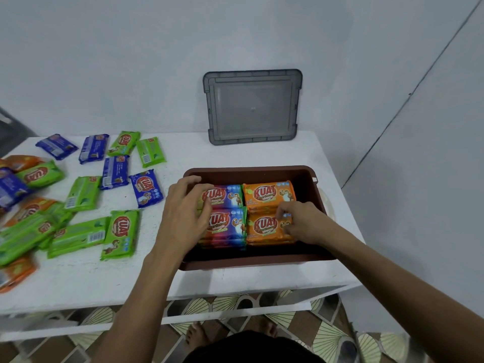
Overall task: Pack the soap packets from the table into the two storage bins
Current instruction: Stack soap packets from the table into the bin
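The bin point(251, 170) sits on the table point(235, 153), toward its right end and close to the front edge. Inside it the packed packets point(269, 195) lie in four stacks, two behind and two in front. The left hand point(187, 213) rests on the left stacks, and the right hand point(301, 221) on the near right one. Behind the bin a lid point(252, 107) leans against the wall. Loose packets point(83, 193) lie scattered on the table left of the bin.
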`<state>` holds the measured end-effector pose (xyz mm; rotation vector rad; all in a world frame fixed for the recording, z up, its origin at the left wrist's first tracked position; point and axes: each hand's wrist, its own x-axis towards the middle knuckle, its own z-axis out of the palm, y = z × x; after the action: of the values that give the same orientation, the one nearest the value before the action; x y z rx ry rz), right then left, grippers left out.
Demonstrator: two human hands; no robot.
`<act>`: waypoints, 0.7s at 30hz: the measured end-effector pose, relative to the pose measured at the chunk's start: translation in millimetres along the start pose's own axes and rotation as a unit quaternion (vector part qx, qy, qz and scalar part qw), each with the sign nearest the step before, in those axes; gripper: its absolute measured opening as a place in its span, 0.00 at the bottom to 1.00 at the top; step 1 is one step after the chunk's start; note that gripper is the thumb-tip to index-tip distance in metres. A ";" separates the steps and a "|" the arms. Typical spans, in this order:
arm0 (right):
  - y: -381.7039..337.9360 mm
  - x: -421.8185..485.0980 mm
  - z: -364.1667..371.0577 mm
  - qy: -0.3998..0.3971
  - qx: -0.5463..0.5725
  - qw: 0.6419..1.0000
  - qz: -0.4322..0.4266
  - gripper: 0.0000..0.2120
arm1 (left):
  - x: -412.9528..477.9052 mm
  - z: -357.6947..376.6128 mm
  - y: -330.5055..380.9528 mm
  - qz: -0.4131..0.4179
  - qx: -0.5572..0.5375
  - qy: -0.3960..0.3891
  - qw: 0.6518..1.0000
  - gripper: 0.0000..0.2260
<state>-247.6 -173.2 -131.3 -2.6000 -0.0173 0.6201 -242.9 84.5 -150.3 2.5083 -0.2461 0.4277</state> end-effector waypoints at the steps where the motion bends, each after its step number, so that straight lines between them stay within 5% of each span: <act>1: -0.4 1.0 0.9 0.000 -0.009 1.000 0.001 0.08 | 0.1 0.3 -1.0 -0.001 0.006 0.000 1.000 0.12; 12: -7.4 3.1 -13.6 -0.005 -0.069 0.998 -0.005 0.10 | -1.3 3.6 -7.7 -0.021 0.039 0.007 0.999 0.12; 21: -57.4 5.5 -48.0 0.030 0.030 0.995 -0.087 0.11 | -9.7 -13.1 -26.0 -0.018 -0.020 -0.012 1.000 0.15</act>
<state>-216.7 -142.2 -70.4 -2.5234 -0.2013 0.4724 -248.3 114.1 -156.9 2.4767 -0.2157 0.3752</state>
